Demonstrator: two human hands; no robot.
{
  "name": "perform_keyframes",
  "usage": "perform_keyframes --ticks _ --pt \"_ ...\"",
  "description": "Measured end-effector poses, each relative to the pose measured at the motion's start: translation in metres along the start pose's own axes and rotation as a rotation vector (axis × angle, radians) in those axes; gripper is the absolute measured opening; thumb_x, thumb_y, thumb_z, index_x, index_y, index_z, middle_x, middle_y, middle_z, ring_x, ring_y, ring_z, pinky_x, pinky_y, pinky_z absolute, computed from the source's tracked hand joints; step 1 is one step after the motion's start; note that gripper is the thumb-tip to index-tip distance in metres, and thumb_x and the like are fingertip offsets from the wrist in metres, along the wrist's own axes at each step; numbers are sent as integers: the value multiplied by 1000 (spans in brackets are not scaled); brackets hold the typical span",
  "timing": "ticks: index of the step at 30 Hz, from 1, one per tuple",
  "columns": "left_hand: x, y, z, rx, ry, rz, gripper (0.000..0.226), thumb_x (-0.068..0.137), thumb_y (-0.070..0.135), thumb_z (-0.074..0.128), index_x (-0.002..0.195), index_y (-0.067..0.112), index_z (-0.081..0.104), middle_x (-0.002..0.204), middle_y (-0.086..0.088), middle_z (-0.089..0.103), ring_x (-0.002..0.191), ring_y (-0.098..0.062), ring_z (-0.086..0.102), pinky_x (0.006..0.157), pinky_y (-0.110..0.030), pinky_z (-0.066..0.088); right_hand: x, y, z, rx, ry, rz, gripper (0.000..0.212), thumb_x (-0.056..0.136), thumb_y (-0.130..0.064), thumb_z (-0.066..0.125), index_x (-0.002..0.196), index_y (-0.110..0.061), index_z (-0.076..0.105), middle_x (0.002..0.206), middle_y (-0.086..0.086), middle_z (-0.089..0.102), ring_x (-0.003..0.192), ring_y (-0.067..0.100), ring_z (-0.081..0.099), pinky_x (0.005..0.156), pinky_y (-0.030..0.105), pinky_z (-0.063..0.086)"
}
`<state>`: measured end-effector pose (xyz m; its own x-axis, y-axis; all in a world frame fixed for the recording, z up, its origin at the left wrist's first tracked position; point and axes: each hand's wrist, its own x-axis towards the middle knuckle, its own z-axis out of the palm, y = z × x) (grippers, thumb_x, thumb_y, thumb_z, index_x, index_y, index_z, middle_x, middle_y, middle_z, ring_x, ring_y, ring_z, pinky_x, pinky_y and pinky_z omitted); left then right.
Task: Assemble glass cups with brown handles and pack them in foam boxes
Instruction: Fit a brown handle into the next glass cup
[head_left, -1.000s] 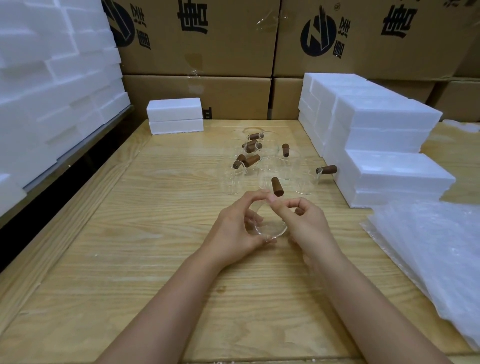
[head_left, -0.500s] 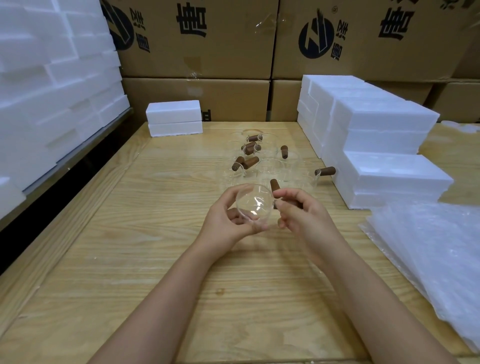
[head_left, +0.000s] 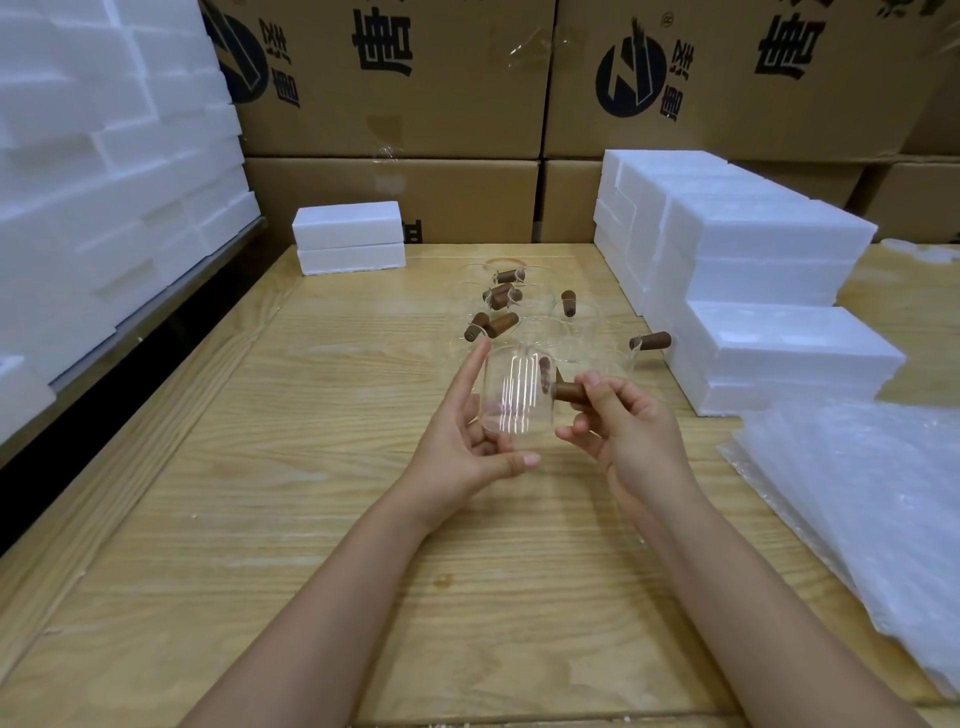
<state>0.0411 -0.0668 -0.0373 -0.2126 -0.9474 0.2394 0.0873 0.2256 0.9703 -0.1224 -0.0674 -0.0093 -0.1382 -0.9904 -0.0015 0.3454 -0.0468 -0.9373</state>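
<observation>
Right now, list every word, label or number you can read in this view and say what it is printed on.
On the cardboard boxes: large black Chinese-style characters beside a round logo, seemingly upside down; I cannot read them reliably.
On the foam boxes, glass cup, brown handle: no text visible.

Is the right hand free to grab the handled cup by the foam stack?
Probably not: the right hand pinches the brown handle of the glass cup the left hand holds, though nothing blocks the way.

My left hand (head_left: 467, 447) and right hand (head_left: 631, 431) were bare; my forearms (head_left: 332, 597) were bare too, slender; my fingernails (head_left: 531, 459) were short.
</observation>
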Motion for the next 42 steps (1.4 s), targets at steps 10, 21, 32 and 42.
perform_keyframes --ticks 10,21,32,42 --pt "3 -9 5 252 249 114 80 60 24 90 118 56 44 101 17 62 92 -12 64 77 -25 55 -4 0 5 -30 110 130 30 92 -29 60 75 -4 66 48 -2 50 36 6 42 37 20 45" --pt "-2 1 13 358 229 304 74 64 9 88 117 47 52 117 9 57 79 -12 64 64 -21 53 -13 1 11 -407 94 111 62 65 -74 57 92 -18 60 82 -9 66 43 1 44 38 20 34" --pt "-2 -4 15 579 254 504 64 67 10 86 123 21 57 120 8 51 74 -6 61 63 1 35 -17 2 14 -355 48 103 100 31 -89 60 107 -26 50 110 -3 61 68 5 46 60 25 36" --pt "-2 -4 17 589 304 465 61 63 10 79 120 24 61 113 10 56 78 8 53 63 1 33 -17 10 12 -539 -120 2 85 45 -70 80 113 -32 45 125 -1 42 100 -7 48 70 12 38"
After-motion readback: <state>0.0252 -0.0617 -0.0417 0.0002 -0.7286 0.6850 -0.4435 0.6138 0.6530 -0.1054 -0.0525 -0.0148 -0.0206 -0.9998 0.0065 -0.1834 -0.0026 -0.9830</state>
